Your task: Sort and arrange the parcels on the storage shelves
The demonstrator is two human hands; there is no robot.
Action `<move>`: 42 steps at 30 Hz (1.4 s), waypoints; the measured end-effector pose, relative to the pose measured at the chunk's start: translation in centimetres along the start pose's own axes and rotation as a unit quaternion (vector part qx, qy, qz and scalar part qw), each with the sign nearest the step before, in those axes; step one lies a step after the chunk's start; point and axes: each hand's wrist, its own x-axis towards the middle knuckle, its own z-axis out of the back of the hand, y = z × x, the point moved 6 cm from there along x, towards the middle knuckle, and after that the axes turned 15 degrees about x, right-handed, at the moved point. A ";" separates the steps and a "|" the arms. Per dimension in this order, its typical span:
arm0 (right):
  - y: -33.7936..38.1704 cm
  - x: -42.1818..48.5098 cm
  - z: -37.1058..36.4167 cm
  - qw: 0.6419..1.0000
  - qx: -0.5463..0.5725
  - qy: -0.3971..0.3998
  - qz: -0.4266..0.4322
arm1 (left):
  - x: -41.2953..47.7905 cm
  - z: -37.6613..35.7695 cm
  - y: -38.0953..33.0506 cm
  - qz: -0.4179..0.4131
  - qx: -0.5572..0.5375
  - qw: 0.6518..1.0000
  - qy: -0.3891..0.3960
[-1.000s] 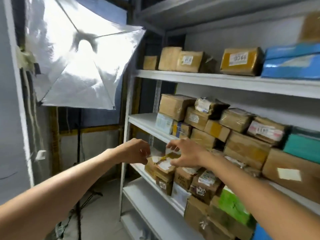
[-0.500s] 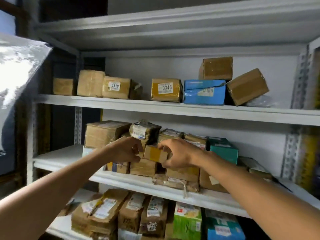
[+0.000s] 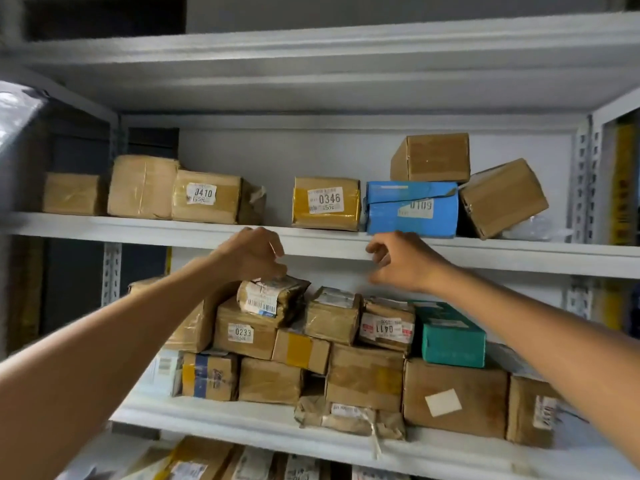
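Observation:
Both my hands hang in front of the upper shelf's front edge [image 3: 329,242] and hold nothing. My left hand [image 3: 249,254] has loosely curled fingers just above a crumpled brown parcel with a barcode label [image 3: 273,297]. My right hand [image 3: 398,261] is also loosely curled, in the air above the middle-shelf pile. A small brown box with yellow tape [image 3: 300,351] sits in that pile below the hands. The upper shelf carries box 0410 [image 3: 206,197], yellow box 0346 [image 3: 327,204] and a blue box [image 3: 412,209].
The middle shelf [image 3: 214,415] is packed with brown parcels, box 0233 [image 3: 242,332], box 0411 [image 3: 386,329] and a teal box [image 3: 450,336]. Two brown boxes [image 3: 502,197] are stacked and tilted at the upper right. More parcels [image 3: 194,462] lie on the shelf below.
My view rose from the lower shelves to the upper ones. Half a second ago both hands held the small yellow-taped box; now it rests in the pile and both hands have lifted off, empty.

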 end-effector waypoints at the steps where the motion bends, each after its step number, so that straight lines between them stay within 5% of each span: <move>1: 0.3 0.7 0.5 1.000 0.002 -0.021 0.001 | 0.8 0.3 0.3 -0.003 -0.006 1.000 -0.015; 5: 1.8 2.9 2.2 0.994 0.016 -0.109 0.006 | 4.2 1.3 1.6 -0.005 -0.059 0.995 -0.076; 10: 3.3 5.5 2.2 0.984 0.016 -0.175 0.003 | 7.4 0.9 1.7 -0.026 -0.166 0.985 -0.028; 16: 4.6 7.6 0.7 0.973 -0.001 -0.232 -0.016 | 7.2 1.1 -1.4 -0.142 -0.394 0.908 0.001; 19: 5.3 7.9 -0.1 0.965 0.012 -0.259 -0.047 | 7.5 1.2 -1.2 -0.124 -0.439 0.890 -0.005; 23: 6.1 7.8 -0.9 0.940 0.171 -0.278 -0.094 | 7.4 0.8 0.7 -0.034 -0.515 0.855 -0.051; 27: 5.7 6.9 -2.0 0.901 0.279 -0.320 -0.090 | 6.5 0.0 2.2 0.021 -0.556 0.822 -0.119; 35: 4.8 4.8 -3.6 0.929 0.248 -0.272 -0.045 | 4.3 -0.7 1.9 -0.076 -0.528 0.838 -0.117; 42: 4.5 3.3 -3.0 0.934 0.244 -0.260 -0.010 | 2.3 -0.5 1.0 -0.137 -0.550 0.815 -0.119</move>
